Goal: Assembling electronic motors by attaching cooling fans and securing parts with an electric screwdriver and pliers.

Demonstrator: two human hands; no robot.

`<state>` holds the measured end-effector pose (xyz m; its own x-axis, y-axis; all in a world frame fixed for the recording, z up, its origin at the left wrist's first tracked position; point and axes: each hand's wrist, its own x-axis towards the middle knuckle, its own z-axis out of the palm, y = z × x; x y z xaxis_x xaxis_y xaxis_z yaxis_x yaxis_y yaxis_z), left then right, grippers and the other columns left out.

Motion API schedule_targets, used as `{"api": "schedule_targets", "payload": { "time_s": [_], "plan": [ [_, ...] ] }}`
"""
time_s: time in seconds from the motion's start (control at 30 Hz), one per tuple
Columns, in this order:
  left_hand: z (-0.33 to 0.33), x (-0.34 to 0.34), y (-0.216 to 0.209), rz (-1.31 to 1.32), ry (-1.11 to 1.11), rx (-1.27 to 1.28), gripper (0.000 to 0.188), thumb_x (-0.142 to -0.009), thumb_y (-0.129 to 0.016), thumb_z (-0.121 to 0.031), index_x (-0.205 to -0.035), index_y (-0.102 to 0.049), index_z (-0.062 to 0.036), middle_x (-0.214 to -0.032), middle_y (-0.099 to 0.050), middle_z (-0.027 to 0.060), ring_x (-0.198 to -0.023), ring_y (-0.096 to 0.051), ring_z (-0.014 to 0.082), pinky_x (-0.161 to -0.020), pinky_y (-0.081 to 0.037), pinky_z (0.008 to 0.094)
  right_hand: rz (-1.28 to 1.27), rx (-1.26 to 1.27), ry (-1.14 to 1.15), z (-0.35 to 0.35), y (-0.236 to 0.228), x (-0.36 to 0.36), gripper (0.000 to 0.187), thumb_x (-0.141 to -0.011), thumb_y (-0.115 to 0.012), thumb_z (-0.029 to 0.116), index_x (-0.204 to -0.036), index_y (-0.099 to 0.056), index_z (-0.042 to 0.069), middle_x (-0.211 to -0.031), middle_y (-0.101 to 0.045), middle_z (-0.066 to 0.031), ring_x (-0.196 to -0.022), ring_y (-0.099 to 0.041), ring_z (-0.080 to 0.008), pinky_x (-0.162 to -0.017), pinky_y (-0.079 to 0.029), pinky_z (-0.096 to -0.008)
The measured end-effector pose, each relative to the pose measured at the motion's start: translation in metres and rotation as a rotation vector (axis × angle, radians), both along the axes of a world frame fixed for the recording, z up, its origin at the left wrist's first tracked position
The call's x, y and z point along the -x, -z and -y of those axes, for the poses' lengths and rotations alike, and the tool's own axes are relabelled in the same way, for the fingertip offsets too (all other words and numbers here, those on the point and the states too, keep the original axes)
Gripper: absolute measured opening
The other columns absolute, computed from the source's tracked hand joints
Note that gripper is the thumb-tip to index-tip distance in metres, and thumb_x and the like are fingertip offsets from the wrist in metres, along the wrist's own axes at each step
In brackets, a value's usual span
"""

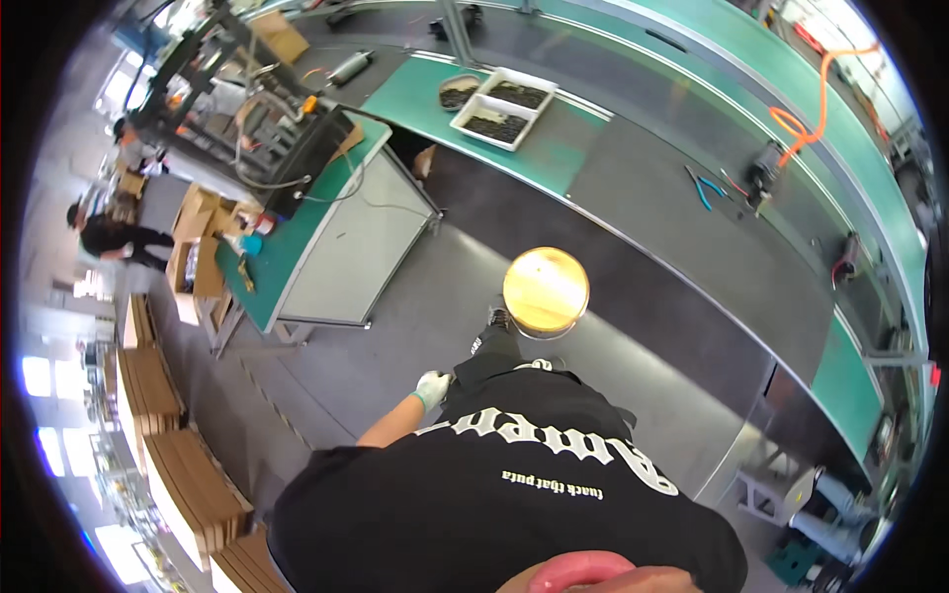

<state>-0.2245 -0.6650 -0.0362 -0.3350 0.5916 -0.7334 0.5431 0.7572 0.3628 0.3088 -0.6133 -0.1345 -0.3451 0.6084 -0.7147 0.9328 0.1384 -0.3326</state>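
Observation:
My left hand (432, 388), in a white glove with a pale green cuff, hangs low beside my dark trouser leg. It is small in view and its fingers are partly turned away, so I cannot make out whether they are closed; no object shows in it. My right hand is hidden behind my black shirt. In front of my feet stands a round stool (546, 290) with a shiny yellow top, close to the long workbench (652, 212).
White trays (497, 121) of small dark parts sit on the bench. Blue-handled pliers (704, 188) and a power tool (763, 173) on an orange coiled hose lie farther right. A green-topped table (259, 282) stands left, near cardboard stacks (193, 484) and another person (109, 235).

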Motion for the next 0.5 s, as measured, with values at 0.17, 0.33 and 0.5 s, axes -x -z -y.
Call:
{"api": "schedule_targets", "payload": {
  "time_s": [0.17,0.33,0.5],
  "plan": [
    [-0.026,0.010,0.013,0.063,0.145,0.095,0.041,-0.083,-0.054,-0.034,-0.093,-0.069,0.0028,-0.091,-0.068,0.0262,-0.086,-0.067,0.0347,-0.079,-0.052,0.0432,-0.086,0.025,0.221,-0.009,-0.008,-0.001,0.031,-0.093,-0.051,0.031,-0.110,-0.067,0.011,-0.106,-0.066,-0.0131,-0.093,-0.064,-0.0304,-0.083,-0.050,-0.0463],
    [-0.088,-0.002,-0.022,0.171,0.099,-0.041,0.041,-0.084,-0.053,-0.035,-0.091,-0.067,0.0030,-0.089,-0.068,0.0228,-0.083,-0.066,0.0333,-0.075,-0.051,0.0422,-0.371,0.285,1.404,-0.068,-0.051,0.020,0.031,-0.091,-0.051,0.034,-0.096,-0.067,0.008,-0.086,-0.070,-0.0040,-0.077,-0.066,-0.0225,-0.068,-0.050,-0.0380],
    [-0.103,-0.015,-0.023,0.211,0.026,-0.190,0.041,-0.085,-0.052,-0.034,-0.091,-0.067,0.0030,-0.090,-0.067,0.0249,-0.086,-0.065,0.0343,-0.076,-0.050,0.0430,-0.565,0.144,1.323,-0.156,-0.088,0.043,0.036,-0.093,-0.050,0.042,-0.109,-0.062,0.013,-0.097,-0.067,-0.0032,-0.086,-0.062,-0.0173,-0.075,-0.047,-0.0363]
  ]
}}
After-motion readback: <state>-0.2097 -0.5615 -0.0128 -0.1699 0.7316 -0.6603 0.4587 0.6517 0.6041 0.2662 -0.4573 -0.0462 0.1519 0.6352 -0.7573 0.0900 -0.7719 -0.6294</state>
